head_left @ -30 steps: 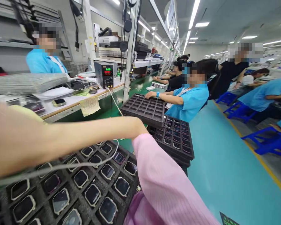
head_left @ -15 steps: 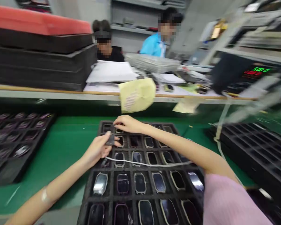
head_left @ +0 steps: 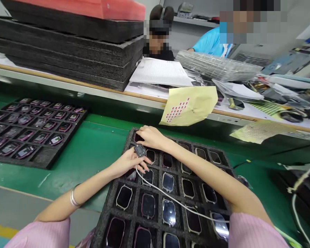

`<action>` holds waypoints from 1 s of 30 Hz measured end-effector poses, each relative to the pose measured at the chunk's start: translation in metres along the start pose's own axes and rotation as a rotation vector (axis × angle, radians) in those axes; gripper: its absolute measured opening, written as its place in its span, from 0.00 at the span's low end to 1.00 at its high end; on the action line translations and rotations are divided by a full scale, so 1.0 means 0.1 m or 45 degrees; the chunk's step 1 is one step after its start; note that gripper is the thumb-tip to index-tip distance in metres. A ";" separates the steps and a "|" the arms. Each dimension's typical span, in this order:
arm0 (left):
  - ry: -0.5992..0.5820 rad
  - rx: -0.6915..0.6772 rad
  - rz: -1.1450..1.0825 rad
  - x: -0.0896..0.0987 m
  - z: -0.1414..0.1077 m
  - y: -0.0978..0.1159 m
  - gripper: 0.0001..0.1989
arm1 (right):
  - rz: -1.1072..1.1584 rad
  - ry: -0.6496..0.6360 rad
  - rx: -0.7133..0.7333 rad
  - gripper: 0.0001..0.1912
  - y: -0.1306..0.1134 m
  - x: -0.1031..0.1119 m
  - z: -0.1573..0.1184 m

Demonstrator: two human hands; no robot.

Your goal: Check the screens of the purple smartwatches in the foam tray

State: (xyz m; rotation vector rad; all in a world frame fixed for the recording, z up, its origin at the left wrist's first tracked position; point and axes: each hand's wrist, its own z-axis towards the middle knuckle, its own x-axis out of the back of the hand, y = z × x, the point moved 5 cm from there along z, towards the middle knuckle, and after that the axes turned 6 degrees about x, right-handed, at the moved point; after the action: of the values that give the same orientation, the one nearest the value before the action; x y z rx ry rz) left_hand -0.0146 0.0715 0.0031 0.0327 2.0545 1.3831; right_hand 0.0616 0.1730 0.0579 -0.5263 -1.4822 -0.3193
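Head view: at ten o'clock on a black gridded foam tray (head_left: 110,203), a small dark square device (head_left: 140,150) is pinched by the left hand (head_left: 126,163); at eleven, a dark rounded watch (head_left: 137,138) is partly covered by the curled right hand (head_left: 153,137), its hold untellable. Watch handling seems underway, calling for steady fingers.

Pink marks (head_left: 178,109) run in slanting rows on a yellow sheet (head_left: 200,103); print on a second sheet (head_left: 257,133) nearby is too small to read. No words are legible.
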 end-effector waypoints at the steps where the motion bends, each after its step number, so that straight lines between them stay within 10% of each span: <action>1: 0.002 0.006 0.012 0.00 0.01 0.00 0.20 | 0.027 0.040 -0.011 0.13 0.02 0.04 -0.05; 11: -0.006 0.028 0.206 -0.05 0.02 -0.01 0.16 | 0.345 0.302 0.268 0.17 -0.39 0.24 -0.87; 21: 0.024 -0.088 0.431 -0.06 -0.03 0.00 0.20 | -0.099 0.310 0.376 0.16 -0.56 0.19 -0.87; 30: 0.128 -0.046 0.489 -0.06 -0.03 0.03 0.20 | 0.330 0.547 0.235 0.20 -0.43 -0.14 -0.89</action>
State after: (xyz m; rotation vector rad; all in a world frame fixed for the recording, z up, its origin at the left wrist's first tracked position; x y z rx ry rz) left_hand -0.0128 0.0685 0.0092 0.3663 2.1845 1.6791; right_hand 0.1143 0.0890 0.0493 -0.4601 -1.0018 -0.0812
